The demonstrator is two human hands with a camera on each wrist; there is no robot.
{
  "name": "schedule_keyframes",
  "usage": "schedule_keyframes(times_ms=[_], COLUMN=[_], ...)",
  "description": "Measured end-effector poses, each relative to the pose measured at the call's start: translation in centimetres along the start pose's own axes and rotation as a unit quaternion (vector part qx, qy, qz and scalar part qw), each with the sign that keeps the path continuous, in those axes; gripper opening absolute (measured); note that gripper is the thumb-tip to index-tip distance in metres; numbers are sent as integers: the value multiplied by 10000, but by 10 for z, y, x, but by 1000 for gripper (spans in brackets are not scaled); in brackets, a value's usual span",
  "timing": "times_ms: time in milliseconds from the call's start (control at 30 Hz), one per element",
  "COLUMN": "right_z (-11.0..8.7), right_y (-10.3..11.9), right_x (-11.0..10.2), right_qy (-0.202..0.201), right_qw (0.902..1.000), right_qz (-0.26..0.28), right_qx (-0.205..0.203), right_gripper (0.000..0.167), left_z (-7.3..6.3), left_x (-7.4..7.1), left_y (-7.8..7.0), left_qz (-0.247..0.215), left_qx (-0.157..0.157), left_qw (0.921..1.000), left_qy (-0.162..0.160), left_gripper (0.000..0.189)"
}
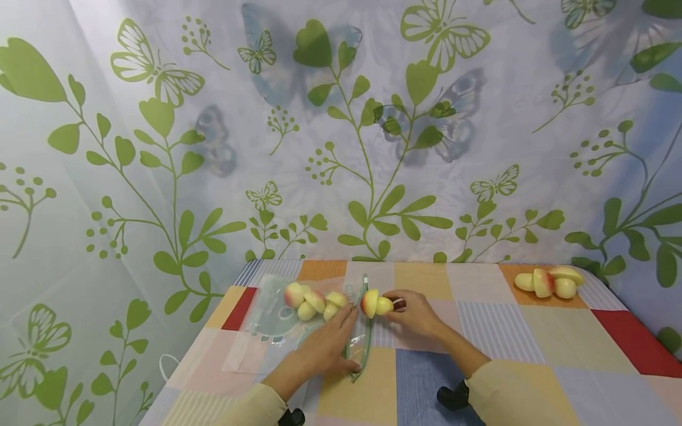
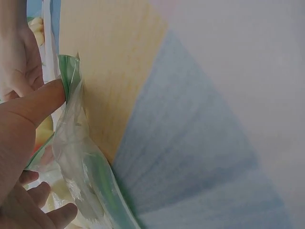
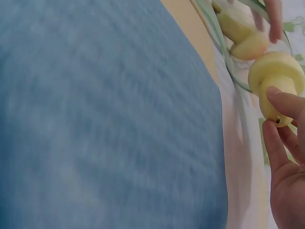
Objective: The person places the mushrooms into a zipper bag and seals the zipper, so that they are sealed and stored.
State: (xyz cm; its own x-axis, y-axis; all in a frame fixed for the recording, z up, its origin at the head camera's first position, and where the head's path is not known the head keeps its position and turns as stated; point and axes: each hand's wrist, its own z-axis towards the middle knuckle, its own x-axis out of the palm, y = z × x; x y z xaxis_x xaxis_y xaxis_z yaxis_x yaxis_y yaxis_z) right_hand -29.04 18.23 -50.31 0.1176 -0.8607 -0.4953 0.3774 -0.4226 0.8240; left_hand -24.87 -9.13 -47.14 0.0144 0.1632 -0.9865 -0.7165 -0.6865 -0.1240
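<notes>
A clear zip bag point(image 1: 261, 313) with a green-edged mouth lies on the patchwork cloth, several yellow toy mushrooms point(image 1: 314, 300) with red-tinged caps inside it. My left hand point(image 1: 319, 349) is at the mouth, thumb and fingers spread apart across it. In the left wrist view the straight thumb point(image 2: 47, 98) presses the green edge point(image 2: 70, 71). With fingertips and thumb, my right hand point(image 1: 415, 313) pinches another toy mushroom point(image 3: 276, 71) by its stem. The cap points toward the bag and is right at the mouth. A small dark hole marks the stem's end.
Two more toy mushrooms point(image 1: 543, 283) lie together at the table's far right. A patchwork tablecloth point(image 1: 458, 325) covers the table. Behind it hangs a curtain point(image 1: 341, 130) printed with green leaves and butterflies. A thin white loop point(image 1: 169, 357) shows by the left edge.
</notes>
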Motion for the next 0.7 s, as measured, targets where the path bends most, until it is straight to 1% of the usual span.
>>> schedule_keyframes(times_ms=[133, 233, 333, 467, 533, 700], right_z=[5, 9, 12, 15, 16, 19], right_y=[5, 7, 7, 6, 7, 9], right_x=[11, 19, 27, 36, 39, 46], right_qy=[2, -55, -220, -477, -584, -873], right_qw=[9999, 9999, 9997, 9988, 9982, 9959], right_qz=[-73, -102, -93, -85, -112, -243], right_qx=[-125, -36, 83, 119, 114, -56], right_gripper=[38, 36, 34, 34, 34, 34], left_z=[0, -1, -1, -2, -2, -3], left_x=[0, 0, 0, 1, 1, 1], left_y=[1, 1, 0, 0, 0, 1], left_qz=[-39, -44, -7, 19, 18, 22], left_qx=[38, 52, 44, 45, 72, 105], left_qw=[10000, 10000, 10000, 10000, 9999, 9999], left_qy=[-29, -44, -42, -60, -84, -113], left_gripper=[123, 124, 123, 123, 123, 123])
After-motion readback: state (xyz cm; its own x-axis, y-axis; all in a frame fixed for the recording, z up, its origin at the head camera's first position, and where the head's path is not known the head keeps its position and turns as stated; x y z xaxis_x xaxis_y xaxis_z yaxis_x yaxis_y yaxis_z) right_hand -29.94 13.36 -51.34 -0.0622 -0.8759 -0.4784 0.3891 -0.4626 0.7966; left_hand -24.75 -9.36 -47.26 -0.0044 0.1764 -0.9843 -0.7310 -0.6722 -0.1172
